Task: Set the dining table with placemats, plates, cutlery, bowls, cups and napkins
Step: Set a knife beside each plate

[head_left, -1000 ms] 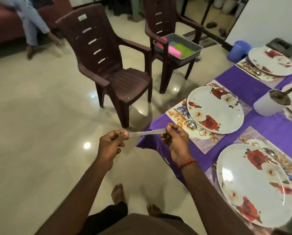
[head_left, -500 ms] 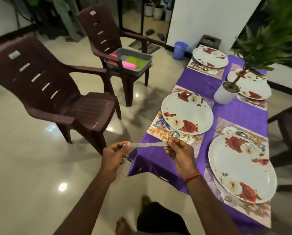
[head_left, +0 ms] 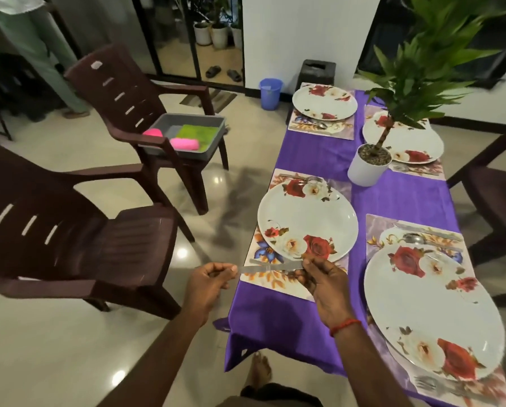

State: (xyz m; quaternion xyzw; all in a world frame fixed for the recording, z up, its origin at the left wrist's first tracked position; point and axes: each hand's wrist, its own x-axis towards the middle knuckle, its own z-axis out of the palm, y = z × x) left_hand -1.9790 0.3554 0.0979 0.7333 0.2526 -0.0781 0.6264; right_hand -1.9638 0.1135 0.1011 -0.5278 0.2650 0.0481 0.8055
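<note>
Above placemat [head_left: 271,282], left hand [head_left: 207,284], right hand [head_left: 325,284]: fingertip grips on level knife [head_left: 268,268]

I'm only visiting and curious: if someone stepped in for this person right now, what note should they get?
Hands: left hand pinches one end of a knife, right hand the other, above the front edge of the near-left placemat.
Done: four placemats on the purple cloth, each with a plate; some cutlery laid.
Left: set this knife down; no bowls, cups or napkins on the cloth yet. A grey tub sits on a chair.
</note>
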